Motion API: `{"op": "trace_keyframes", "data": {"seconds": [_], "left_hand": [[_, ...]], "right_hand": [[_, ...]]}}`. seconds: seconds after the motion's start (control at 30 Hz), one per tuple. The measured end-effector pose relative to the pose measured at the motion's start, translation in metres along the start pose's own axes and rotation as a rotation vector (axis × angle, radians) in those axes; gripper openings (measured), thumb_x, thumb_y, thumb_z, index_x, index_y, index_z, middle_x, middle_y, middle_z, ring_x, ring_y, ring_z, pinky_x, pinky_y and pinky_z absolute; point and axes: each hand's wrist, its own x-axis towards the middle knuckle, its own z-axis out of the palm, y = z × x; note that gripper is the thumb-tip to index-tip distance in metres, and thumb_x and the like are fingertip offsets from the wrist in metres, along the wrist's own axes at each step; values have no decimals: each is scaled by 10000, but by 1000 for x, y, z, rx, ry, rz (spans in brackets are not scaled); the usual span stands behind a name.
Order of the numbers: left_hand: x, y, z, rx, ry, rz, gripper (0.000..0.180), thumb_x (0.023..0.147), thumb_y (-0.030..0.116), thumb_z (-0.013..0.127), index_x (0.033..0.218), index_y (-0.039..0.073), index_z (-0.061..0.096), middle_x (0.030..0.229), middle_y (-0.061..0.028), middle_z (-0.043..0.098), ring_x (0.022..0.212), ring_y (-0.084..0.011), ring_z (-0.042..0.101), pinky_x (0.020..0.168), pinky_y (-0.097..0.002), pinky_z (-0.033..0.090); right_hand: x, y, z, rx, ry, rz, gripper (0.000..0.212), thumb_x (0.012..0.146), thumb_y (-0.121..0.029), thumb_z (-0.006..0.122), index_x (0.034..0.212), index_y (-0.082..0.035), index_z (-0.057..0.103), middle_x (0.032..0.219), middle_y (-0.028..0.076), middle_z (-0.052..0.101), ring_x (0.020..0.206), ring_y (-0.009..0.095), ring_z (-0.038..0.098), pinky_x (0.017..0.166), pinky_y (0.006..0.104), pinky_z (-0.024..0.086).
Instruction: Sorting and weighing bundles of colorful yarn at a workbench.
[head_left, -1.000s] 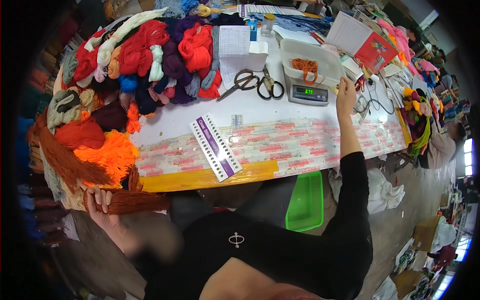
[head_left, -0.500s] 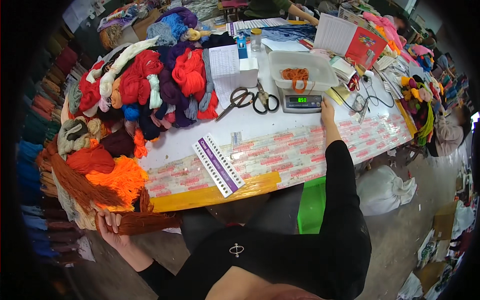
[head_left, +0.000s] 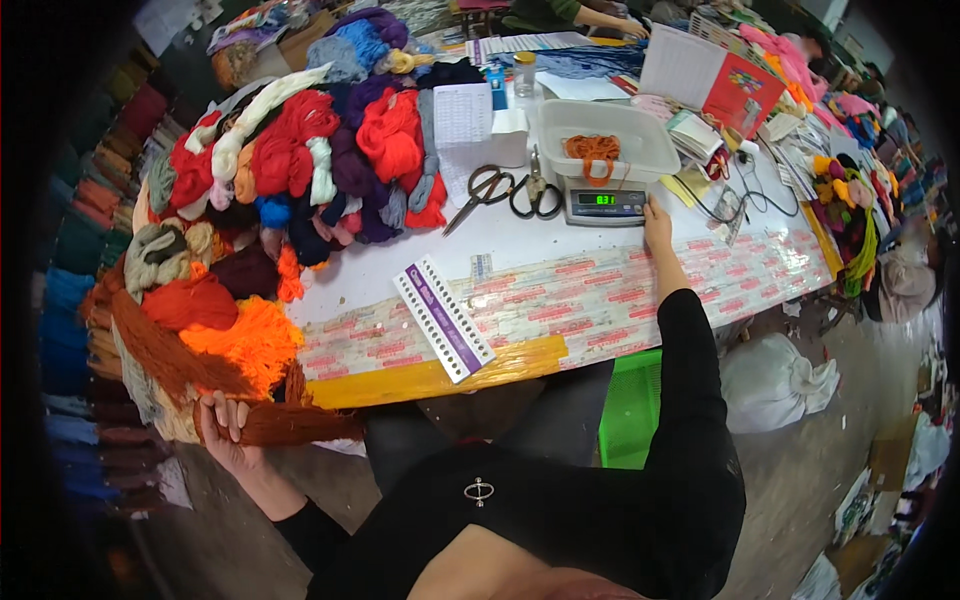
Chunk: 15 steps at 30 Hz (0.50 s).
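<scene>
My left hand [head_left: 228, 425] is closed round a rust-brown hank of yarn [head_left: 295, 424] at the table's near left edge. More of this brown yarn [head_left: 165, 340] hangs over the heap beside it. At the far right of the table, my right hand [head_left: 657, 222] grips the right side of a digital scale [head_left: 605, 208] with a lit green display; some of its fingers are hidden. On the scale sits a clear plastic tub [head_left: 645, 150]. Orange-brown yarn [head_left: 594, 150] lies in the tub, and a loop of it hangs over the front rim.
A big heap of coloured yarn hanks [head_left: 295, 150] covers the left of the table. Scissors [head_left: 480, 195] and black-handled snips [head_left: 537, 190] lie left of the scale. A white card with holes [head_left: 444, 320] lies nearer me. A black cable [head_left: 765, 205] curls at right.
The number on the scale's display has changed. Both hands keep their places, the left on the brown hank and the right at the scale. The whole view has shifted slightly.
</scene>
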Motion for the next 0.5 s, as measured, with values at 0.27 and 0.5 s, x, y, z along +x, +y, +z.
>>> {"op": "trace_keyframes", "data": {"seconds": [0.27, 0.5], "left_hand": [[-15, 18, -9, 20, 109, 60, 169, 934, 128, 410, 994, -1, 500, 621, 4, 371, 423, -56, 309, 452, -202, 273], [-20, 14, -9, -92, 125, 103, 196, 941, 135, 398, 945, -13, 527, 650, -28, 429, 431, -73, 339, 494, -221, 297]], "right_hand": [[-48, -22, 12, 145, 324, 3, 437, 913, -285, 459, 1186, 56, 480, 1206, 185, 515, 1109, 288, 485, 951, 341, 347], [-209, -178, 60, 131, -485, -383, 273, 886, -145, 516, 1132, -30, 550, 1092, 110, 568, 944, 211, 558, 838, 294, 433]]}}
